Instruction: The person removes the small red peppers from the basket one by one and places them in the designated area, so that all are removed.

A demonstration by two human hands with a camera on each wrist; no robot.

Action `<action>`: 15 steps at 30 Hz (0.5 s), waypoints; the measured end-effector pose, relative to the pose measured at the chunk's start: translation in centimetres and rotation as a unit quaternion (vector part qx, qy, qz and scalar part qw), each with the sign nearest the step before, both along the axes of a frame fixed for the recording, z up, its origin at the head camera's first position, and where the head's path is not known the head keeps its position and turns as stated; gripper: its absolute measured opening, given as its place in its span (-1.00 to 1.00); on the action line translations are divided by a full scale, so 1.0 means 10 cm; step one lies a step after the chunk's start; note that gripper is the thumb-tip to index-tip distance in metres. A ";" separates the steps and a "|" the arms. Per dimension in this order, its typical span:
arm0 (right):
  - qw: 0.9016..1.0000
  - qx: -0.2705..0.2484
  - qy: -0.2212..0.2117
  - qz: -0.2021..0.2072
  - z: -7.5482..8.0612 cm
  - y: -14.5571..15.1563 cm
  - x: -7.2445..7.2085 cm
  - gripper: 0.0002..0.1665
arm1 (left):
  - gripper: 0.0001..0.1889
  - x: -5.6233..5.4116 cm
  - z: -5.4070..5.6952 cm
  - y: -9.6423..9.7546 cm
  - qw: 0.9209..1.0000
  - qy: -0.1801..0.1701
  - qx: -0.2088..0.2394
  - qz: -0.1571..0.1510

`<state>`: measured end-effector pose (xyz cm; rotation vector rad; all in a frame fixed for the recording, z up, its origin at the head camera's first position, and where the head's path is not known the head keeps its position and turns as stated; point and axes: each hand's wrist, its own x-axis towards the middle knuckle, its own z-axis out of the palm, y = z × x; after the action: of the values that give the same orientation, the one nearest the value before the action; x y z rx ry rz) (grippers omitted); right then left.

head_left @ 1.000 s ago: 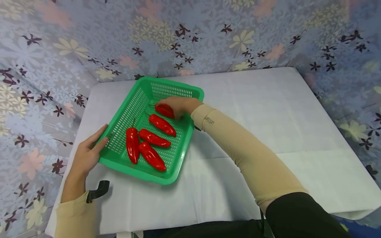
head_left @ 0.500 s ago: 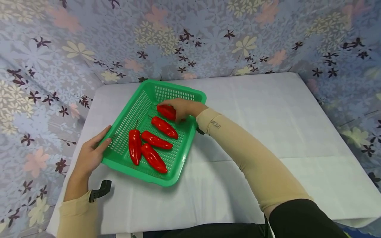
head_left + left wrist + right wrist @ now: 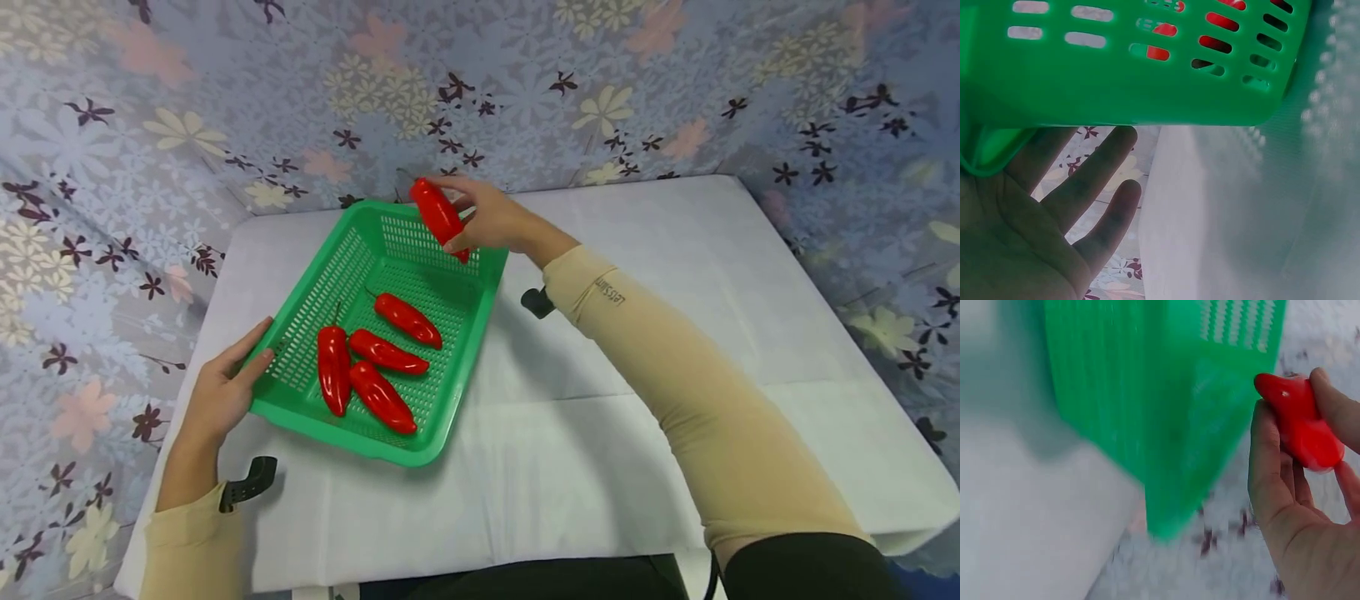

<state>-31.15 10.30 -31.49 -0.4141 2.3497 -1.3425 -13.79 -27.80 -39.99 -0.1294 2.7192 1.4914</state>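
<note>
My right hand holds a glossy red chili pepper with a thin green stem, raised above the back right of a green plastic basket. The right wrist view shows this pepper between the thumb and fingers of my right hand. Several more red peppers lie on the basket floor, towards its near side. At the left near corner, my left hand holds the rim, its thumb over the edge. Below the basket in the left wrist view, fingers extend fairly straight; the thumb is hidden.
The basket stands on the left part of a table covered with a white cloth. Floral fabric hangs behind and beside the table. A black camera mount sits on the left wrist.
My right hand has picked the back pepper up from the basket floor and lifted it up and back over the rim. The left hand and the other peppers stay in place.
</note>
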 end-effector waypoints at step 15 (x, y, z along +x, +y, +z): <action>0.979 0.040 -0.060 -0.190 0.10 1.37 0.21 0.22 | -0.46 0.02 -0.02 0.02 1.000 0.008 -0.017 0.003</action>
<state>-29.01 24.01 -30.45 0.1466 2.4511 -1.3798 -13.58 -27.61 -40.22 -0.1293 2.7601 1.4536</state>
